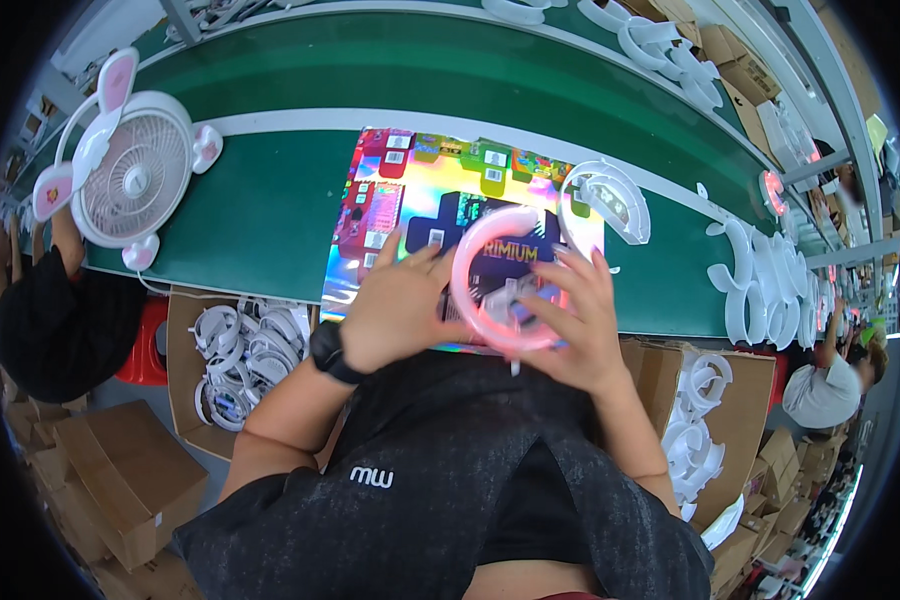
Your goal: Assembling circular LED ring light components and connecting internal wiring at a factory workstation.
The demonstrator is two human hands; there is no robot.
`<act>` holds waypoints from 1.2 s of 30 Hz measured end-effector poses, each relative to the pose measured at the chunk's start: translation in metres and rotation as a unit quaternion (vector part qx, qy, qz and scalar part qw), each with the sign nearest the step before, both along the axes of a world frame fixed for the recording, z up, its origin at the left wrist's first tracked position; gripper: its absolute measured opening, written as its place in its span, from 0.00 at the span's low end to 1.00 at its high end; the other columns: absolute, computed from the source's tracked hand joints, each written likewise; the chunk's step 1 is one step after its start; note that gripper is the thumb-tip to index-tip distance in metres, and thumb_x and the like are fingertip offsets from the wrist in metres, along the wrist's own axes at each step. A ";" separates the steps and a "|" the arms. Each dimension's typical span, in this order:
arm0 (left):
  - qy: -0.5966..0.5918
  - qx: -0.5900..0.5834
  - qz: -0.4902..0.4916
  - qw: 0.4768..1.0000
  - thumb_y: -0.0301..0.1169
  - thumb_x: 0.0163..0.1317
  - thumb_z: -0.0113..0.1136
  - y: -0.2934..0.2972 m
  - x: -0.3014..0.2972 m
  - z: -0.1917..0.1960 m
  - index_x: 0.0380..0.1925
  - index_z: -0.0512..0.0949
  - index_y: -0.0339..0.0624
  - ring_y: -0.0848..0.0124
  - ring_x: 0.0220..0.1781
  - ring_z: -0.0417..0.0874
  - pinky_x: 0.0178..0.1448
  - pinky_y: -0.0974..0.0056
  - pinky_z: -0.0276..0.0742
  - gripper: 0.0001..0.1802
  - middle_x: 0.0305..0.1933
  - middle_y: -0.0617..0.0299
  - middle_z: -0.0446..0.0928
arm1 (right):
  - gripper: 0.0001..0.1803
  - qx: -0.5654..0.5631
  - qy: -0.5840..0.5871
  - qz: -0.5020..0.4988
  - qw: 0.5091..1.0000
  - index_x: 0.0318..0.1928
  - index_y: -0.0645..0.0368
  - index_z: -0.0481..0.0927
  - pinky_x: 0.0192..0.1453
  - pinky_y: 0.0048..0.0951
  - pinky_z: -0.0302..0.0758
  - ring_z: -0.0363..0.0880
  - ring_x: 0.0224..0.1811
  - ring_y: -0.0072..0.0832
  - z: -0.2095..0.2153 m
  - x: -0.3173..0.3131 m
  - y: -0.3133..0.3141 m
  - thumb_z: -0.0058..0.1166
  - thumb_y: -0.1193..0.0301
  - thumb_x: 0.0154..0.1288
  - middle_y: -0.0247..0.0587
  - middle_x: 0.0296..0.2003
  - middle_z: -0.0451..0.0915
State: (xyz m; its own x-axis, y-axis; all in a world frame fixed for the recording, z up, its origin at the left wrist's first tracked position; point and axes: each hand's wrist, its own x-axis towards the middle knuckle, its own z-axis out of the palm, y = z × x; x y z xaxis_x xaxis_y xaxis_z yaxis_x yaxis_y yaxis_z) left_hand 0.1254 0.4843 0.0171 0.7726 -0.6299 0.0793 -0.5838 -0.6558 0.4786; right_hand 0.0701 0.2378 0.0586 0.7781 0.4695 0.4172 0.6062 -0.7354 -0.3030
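Note:
A glossy pink C-shaped ring (463, 270) with a pale upper end is in front of me, over a shiny printed sheet (342, 285). My right hand (585, 325) has its fingers and thumb closed around the ring's lower right side, slightly blurred. On the ring's left, my left hand (395, 310) spreads its fingers. Its thumb and a fingertip reach the ring's edge, without a clear grip. Something small and pale inside the ring (510, 300) is too blurred to name. Just beyond my right hand lies a white, curved plastic part (615, 205).
A white rabbit-eared fan (135, 175) stands at the left of the green table (270, 200). White curved parts (760, 285) crowd its right end. Open cartons hold white ring-shaped parts (245, 350) at left and white curved parts (695, 450) at right. People sit on both sides.

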 end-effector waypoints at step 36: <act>-0.107 -0.048 0.032 0.993 0.34 0.66 0.54 -0.078 0.058 -0.016 0.53 0.76 0.41 0.57 0.44 0.83 0.41 0.54 0.80 0.18 0.43 0.52 0.82 | 0.15 0.361 0.189 -0.250 0.878 0.50 0.67 0.80 0.53 0.26 0.76 0.82 0.45 0.29 -0.063 0.016 -0.024 0.57 0.82 0.62 0.42 0.46 0.81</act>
